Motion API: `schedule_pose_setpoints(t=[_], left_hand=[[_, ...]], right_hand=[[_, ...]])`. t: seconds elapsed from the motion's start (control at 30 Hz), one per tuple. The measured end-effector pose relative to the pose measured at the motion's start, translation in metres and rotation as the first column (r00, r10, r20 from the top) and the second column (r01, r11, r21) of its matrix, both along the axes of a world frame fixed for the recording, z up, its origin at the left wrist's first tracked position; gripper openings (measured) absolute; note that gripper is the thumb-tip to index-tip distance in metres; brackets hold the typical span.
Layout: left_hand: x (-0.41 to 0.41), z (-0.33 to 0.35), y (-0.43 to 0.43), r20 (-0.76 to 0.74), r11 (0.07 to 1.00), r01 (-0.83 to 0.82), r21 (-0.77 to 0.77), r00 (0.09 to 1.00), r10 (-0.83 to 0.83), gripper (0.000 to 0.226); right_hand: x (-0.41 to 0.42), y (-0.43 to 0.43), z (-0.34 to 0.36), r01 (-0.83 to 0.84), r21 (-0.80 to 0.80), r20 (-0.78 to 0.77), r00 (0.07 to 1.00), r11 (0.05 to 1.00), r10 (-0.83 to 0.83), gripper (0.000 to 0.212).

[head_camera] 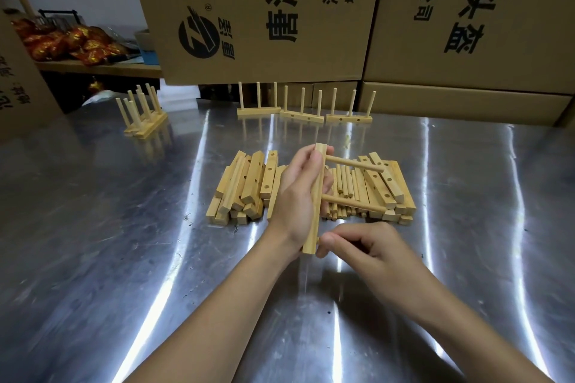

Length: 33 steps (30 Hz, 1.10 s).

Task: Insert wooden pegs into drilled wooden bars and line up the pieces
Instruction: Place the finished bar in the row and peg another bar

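Note:
My left hand [300, 193] grips a drilled wooden bar [315, 221] held lengthwise above the metal table [124, 258]. Two pegs [354, 164] stick out of the bar to the right. My right hand [357, 242] curls at the bar's near end, its fingers pinched together there; a third peg inside them is mostly hidden. Behind the hands lies a pile of loose drilled bars [249, 186] on the left, and loose pegs [343, 190] with more bars on the right.
Three finished bars with upright pegs [303, 109] stand in a row at the table's far edge, and a cluster of others [143, 115] stands at the far left. Large cardboard boxes [280, 9] wall off the back. A shelf with red-gold packets [68, 43] is at left.

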State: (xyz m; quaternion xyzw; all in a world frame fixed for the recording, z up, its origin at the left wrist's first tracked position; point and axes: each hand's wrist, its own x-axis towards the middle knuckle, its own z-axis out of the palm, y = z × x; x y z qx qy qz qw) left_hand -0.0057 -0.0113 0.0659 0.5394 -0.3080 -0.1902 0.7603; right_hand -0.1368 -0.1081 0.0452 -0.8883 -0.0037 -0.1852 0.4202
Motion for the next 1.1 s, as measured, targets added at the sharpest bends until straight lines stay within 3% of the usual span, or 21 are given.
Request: schedule_pose_setpoints(t=[0.1,0.17,0.27,0.4,0.6,0.8,0.97,1.1], left_hand=[[0.003,-0.001,0.0,-0.051,0.997,-0.083,0.01,0.995,0.083,0.036],[0.005,-0.002,-0.001,-0.107,0.993,-0.121,0.007,0.987,0.121,0.036],[0.01,-0.003,0.0,-0.167,0.986,-0.169,-0.013,0.972,0.164,0.035],[0.017,-0.003,0.001,-0.188,0.979,-0.205,-0.02,0.962,0.197,0.034],[0.015,-0.006,0.0,-0.107,0.977,-0.211,0.006,0.972,0.211,0.038],[0.012,-0.008,-0.004,-0.191,0.972,-0.233,-0.027,0.956,0.224,0.037],[0.007,-0.008,-0.004,-0.143,0.96,-0.278,0.025,0.95,0.279,0.031],[0.002,-0.008,-0.006,-0.111,0.959,-0.282,0.018,0.953,0.282,0.03]], right_hand=[[0.0,0.0,0.0,0.143,-0.173,0.114,0.986,0.974,-0.125,0.025],[-0.001,-0.004,0.002,0.248,-0.188,0.203,0.957,0.95,-0.209,0.021],[-0.004,-0.009,0.003,0.296,-0.07,0.258,0.928,0.953,-0.269,0.014],[-0.003,-0.011,0.005,0.214,0.181,0.218,0.943,0.96,-0.251,0.012],[-0.004,-0.008,0.008,0.14,0.268,0.19,0.962,0.953,-0.195,0.026],[0.001,-0.009,0.008,0.113,0.531,0.166,0.958,0.84,-0.234,0.029],[0.002,-0.01,0.005,0.185,0.425,0.095,0.964,0.886,-0.247,0.027],[0.004,-0.016,0.0,0.253,0.363,0.161,0.931,0.897,-0.328,0.012]])
